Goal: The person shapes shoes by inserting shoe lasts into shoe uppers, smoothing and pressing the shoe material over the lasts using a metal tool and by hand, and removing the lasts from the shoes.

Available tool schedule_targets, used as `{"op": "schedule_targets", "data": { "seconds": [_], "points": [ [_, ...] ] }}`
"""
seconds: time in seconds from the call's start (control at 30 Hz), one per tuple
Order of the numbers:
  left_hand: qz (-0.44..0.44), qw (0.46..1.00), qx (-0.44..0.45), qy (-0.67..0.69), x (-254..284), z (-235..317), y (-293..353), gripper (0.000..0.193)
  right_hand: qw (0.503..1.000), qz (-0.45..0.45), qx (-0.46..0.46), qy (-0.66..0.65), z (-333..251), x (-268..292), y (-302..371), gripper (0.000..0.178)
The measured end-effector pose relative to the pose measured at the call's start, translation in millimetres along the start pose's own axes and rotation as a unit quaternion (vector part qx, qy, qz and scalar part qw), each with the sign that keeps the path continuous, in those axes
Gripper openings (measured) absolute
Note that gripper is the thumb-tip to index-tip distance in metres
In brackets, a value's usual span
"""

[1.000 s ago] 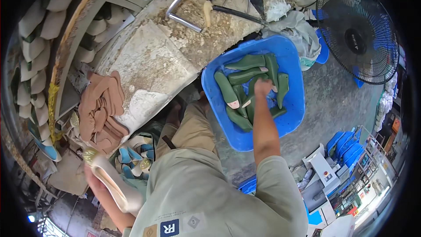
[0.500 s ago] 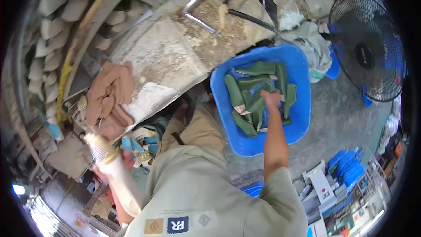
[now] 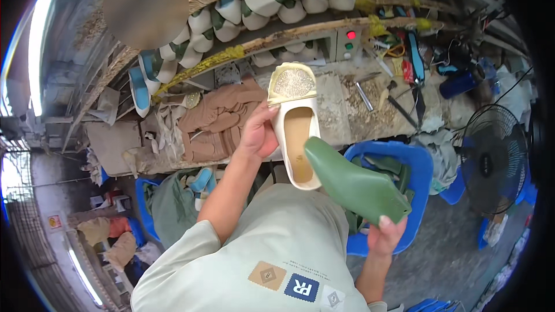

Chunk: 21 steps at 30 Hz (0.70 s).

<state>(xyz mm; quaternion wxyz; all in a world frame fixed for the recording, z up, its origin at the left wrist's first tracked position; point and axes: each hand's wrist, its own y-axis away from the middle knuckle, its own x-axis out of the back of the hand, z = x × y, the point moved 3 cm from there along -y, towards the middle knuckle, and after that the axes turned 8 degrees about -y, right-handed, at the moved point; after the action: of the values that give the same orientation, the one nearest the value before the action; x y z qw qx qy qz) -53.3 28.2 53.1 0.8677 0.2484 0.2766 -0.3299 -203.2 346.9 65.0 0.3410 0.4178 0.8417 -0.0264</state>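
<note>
Centrally, left hand [image 3: 258,134] wrapped around the side of a cream slip-on shoe with a glittery gold toe [image 3: 295,121], held up above the lap. Right hand [image 3: 385,234] gripping the heel end of a green plastic shoe last [image 3: 354,185], its pointed tip touching the shoe's opening. Just behind the last, a blue plastic tub [image 3: 417,167] holding more green lasts. Beyond, a worn stone worktop [image 3: 335,110] carrying folded brown leather pieces [image 3: 217,118] and scattered metal tools [image 3: 378,93]. Far right, a black floor fan [image 3: 496,159].
</note>
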Motion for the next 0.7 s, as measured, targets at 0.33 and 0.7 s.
{"op": "schedule_targets", "data": {
  "seconds": [0.33,0.7],
  "points": [
    [-0.128,0.980,0.033,0.150,-26,9,3,0.084,0.837,-0.182,0.322,0.404,64,-144,3,0.069],
    [0.015,0.988,0.030,0.152,47,-36,23,0.065,0.846,-0.254,0.214,0.417,115,-151,-35,0.072]
  ]
}}
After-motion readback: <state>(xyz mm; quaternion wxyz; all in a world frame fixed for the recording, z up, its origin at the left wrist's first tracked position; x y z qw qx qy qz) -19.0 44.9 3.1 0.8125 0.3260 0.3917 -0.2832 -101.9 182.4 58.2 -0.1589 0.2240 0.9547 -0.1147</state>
